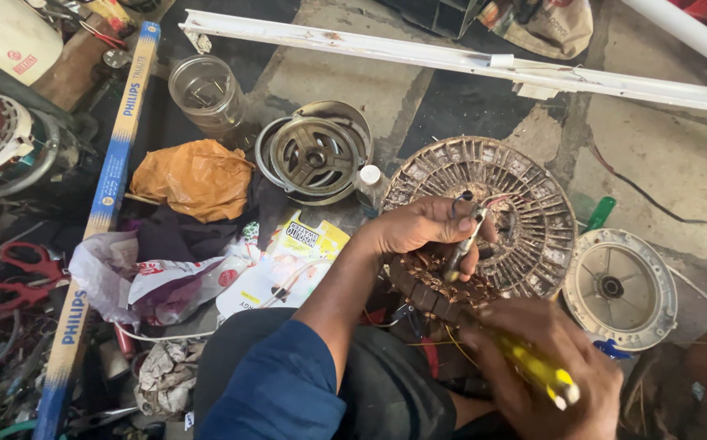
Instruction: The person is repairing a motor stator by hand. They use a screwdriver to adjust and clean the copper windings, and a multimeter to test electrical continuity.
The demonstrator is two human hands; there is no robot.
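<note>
Stator (484, 216) is propped on the lap, just beyond both hands. Left hand (427, 228) is closed round a metal tool (461, 244) angled down onto the windings; yellow-handled screwdriver (537, 371) is gripped by right hand (549, 367), nearer the body.

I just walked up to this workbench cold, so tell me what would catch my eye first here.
The round motor stator at centre right, its copper coils facing up. The left hand holds a small metal tool against it, while the right hand grips a yellow-handled screwdriver below. To the left lie a crumpled orange bag and red scissors.
</note>
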